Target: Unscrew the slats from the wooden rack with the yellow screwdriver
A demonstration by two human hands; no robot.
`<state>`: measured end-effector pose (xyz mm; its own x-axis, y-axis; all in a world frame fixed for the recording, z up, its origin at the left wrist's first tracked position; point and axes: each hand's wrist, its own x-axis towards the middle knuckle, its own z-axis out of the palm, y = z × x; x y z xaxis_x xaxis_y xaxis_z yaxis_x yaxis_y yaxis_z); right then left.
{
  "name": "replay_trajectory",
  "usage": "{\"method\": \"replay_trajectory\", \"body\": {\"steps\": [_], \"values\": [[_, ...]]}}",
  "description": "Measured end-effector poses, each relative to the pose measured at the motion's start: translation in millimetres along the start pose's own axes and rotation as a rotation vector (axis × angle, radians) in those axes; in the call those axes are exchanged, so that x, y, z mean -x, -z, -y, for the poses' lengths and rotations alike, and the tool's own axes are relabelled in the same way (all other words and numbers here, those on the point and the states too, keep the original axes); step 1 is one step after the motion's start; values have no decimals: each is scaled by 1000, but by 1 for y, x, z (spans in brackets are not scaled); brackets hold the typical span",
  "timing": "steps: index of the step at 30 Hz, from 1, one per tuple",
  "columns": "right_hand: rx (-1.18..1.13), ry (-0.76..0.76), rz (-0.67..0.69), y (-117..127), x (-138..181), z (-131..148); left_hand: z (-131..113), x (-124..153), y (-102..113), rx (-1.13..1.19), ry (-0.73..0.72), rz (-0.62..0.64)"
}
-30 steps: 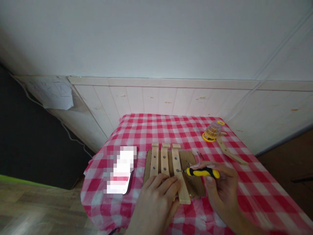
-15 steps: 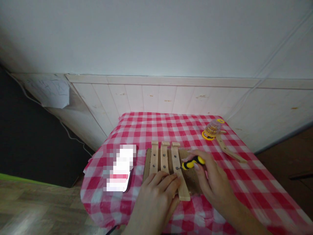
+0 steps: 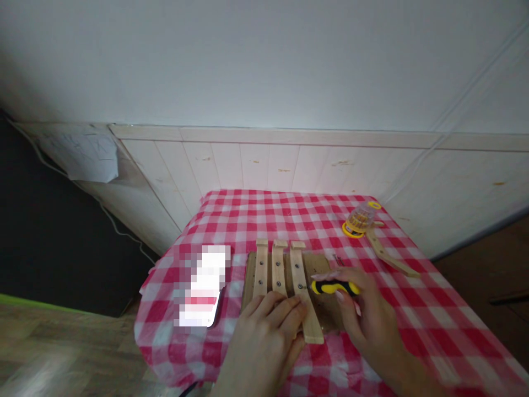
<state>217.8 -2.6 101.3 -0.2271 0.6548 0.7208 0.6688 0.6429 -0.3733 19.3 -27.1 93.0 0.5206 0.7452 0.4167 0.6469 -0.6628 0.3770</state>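
Observation:
A brown wooden board [image 3: 321, 264] lies on the red-and-white checked tablecloth [image 3: 285, 220], with three pale wooden slats [image 3: 278, 264] across it. My left hand [image 3: 268, 331] rests flat on the slats' near ends, fingers stretched out. My right hand [image 3: 363, 309] grips a yellow-and-black screwdriver [image 3: 330, 287]. The screwdriver lies nearly level, and its tip meets a screw in the rightmost slat [image 3: 301, 278].
A phone [image 3: 204, 286], its screen blurred out, lies left of the board. At the back right sit a clear yellow-rimmed bit holder [image 3: 360, 219] and a loose curved wooden piece [image 3: 386, 253]. A pale panelled wall stands behind the table; dark floor lies to the left.
My right hand first slid up the screwdriver and tilted it, then drew back so the handle lies level again. My left hand stayed on the slats.

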Motion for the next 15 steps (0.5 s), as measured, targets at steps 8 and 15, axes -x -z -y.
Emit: {"method": "replay_trajectory", "body": {"steps": [8,15], "values": [[-258,-112,-214,-12,36,-2,2,1,-1,-5,3,1],[-371,-177,-256,-14,53,-3,2,3,-2,-5,18,-12]]}}
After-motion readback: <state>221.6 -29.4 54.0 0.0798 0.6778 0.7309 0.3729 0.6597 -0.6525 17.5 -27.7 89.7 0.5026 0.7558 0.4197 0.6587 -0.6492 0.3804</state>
